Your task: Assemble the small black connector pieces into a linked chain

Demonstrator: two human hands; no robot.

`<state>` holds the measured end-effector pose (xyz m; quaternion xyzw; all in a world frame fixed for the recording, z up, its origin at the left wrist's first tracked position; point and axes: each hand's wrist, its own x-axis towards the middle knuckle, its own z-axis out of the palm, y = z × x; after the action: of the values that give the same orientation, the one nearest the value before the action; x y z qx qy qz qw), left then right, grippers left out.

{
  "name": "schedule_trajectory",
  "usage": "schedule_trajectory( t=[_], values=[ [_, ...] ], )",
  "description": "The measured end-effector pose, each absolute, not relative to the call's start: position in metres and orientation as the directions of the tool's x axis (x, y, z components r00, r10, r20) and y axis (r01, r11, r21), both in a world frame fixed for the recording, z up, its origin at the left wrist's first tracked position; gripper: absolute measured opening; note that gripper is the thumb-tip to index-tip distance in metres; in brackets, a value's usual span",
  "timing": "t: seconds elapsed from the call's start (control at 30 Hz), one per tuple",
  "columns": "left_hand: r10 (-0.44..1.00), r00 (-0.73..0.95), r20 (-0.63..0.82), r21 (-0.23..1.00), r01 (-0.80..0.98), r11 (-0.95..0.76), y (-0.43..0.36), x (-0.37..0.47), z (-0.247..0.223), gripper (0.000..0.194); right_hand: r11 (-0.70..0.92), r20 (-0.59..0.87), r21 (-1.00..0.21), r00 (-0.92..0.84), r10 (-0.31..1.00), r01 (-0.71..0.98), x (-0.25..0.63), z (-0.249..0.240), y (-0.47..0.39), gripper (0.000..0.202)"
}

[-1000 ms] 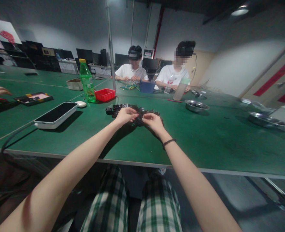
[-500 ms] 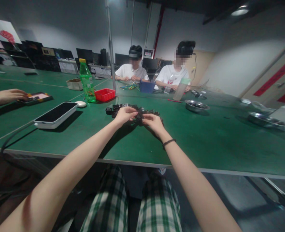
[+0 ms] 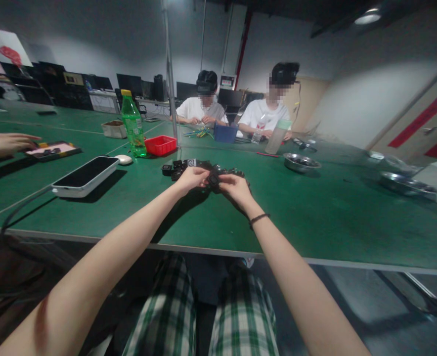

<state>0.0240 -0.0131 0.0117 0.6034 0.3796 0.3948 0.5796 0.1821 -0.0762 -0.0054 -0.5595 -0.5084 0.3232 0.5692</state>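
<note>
Between my two hands is a small black square part [image 3: 213,179], its flat face with a square outline turned towards me. My left hand [image 3: 194,179] pinches it from the left with thumb and fingertips. From the other side my right hand [image 3: 237,188] grips it too, fingers closed, a dark band round that wrist. Behind and around the hands lies a pile of black parts [image 3: 176,169] on the green table [image 3: 296,217]. My fingers hide some of that pile.
A white-cased device [image 3: 87,177] with a cable, a white mouse [image 3: 124,159], a green bottle [image 3: 134,126] and a red tray [image 3: 161,146] stand leftward. Metal bowls [image 3: 302,163] sit right. A co-worker's hand [image 3: 7,144] is far left; two people [image 3: 199,110] sit opposite.
The black part has turned in my fingers, so its square face now shows plainly. At far left, the co-worker's hand has drawn back a little from the shallow tray.
</note>
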Motion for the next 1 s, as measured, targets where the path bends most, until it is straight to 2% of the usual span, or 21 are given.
schedule_trajectory(
  t=[0.3, 0.77, 1.0],
  values=[
    [0.922, 0.385, 0.046, 0.998, 0.021, -0.058, -0.0139, 0.0241, 0.0113, 0.008, 0.171, 0.220, -0.965, 0.256, 0.941, 0.200, 0.1828, -0.0070, -0.0756, 0.026],
    [0.916, 0.401, 0.021, 0.999, 0.031, -0.036, -0.0161, 0.0232, 0.0127, 0.022, 0.159, 0.226, -0.955, 0.271, 0.936, 0.250, 0.1820, -0.0045, -0.0784, 0.026],
    [0.914, 0.405, 0.009, 0.999, 0.046, -0.030, -0.0182, 0.0238, 0.0140, 0.021, 0.149, 0.213, -0.960, 0.278, 0.937, 0.236, 0.1810, -0.0041, -0.0783, 0.026]
  ],
)
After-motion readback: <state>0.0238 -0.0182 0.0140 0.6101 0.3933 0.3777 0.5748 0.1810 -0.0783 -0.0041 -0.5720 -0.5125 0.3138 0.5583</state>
